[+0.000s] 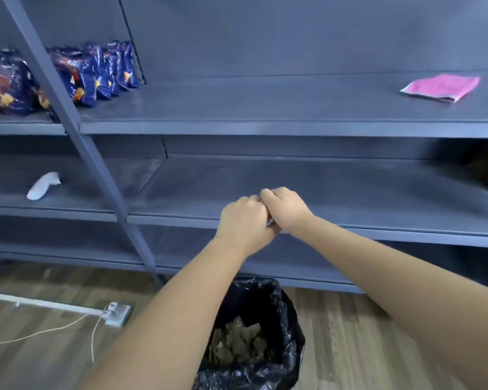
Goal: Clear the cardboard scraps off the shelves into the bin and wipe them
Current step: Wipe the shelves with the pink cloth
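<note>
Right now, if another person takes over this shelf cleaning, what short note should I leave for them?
Left hand and right hand: fists pressed together above the bin, at the front edge of the middle shelf. Something small seems pinched between them; I cannot tell what.
Cardboard scraps: already in the bin's black bag.
Pink cloth: lying unused on the upper shelf, far right.
White scrap: on the middle shelf, left bay.
Snack bags: upper shelf, left.
Left: drop what is held, remove the white scrap, wipe the shelves.

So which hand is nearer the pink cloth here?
Right. The right hand sits below and left of the pink cloth, over the middle shelf's front edge. The left hand touches it on the far side, so it is slightly farther away.
</note>
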